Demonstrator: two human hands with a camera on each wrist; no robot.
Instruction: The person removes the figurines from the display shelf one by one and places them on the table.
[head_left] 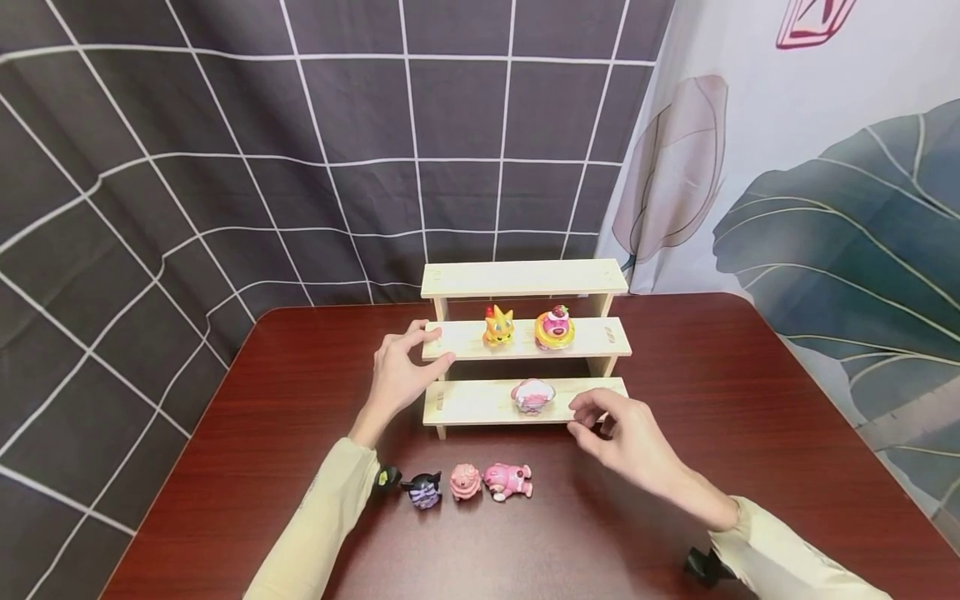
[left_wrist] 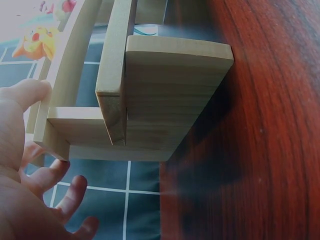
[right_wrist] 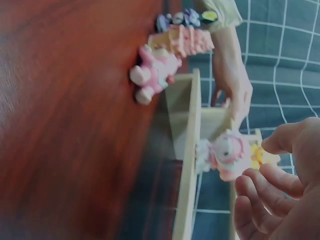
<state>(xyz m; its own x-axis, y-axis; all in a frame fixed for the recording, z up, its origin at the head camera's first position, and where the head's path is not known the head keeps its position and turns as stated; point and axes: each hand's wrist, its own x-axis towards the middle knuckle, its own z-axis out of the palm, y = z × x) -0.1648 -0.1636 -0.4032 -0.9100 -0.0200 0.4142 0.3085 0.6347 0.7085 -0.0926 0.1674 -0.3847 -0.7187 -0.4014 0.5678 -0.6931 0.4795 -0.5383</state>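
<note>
A three-step wooden display shelf (head_left: 487, 406) stands on the table. My left hand (head_left: 397, 367) holds the left end of its middle step, thumb at the front edge, fingers behind; the left wrist view shows the thumb (left_wrist: 32, 92) against the wood. My right hand (head_left: 630, 433) hovers by the right part of the bottom step, fingers loosely bent, with nothing between them. Just left of it, a pink-and-white figurine (head_left: 532, 397) sits on that step. On the middle step are a yellow-orange spiky figurine (head_left: 498, 326) and a pink figurine in a yellow ring (head_left: 555, 328).
In front of the shelf, a black-and-purple figurine (head_left: 424, 491), a light pink figurine (head_left: 466, 482) and a pink bear figurine lying on its side (head_left: 508, 481) form a row on the dark red table (head_left: 570, 550). A dark grid curtain (head_left: 352, 125) hangs behind.
</note>
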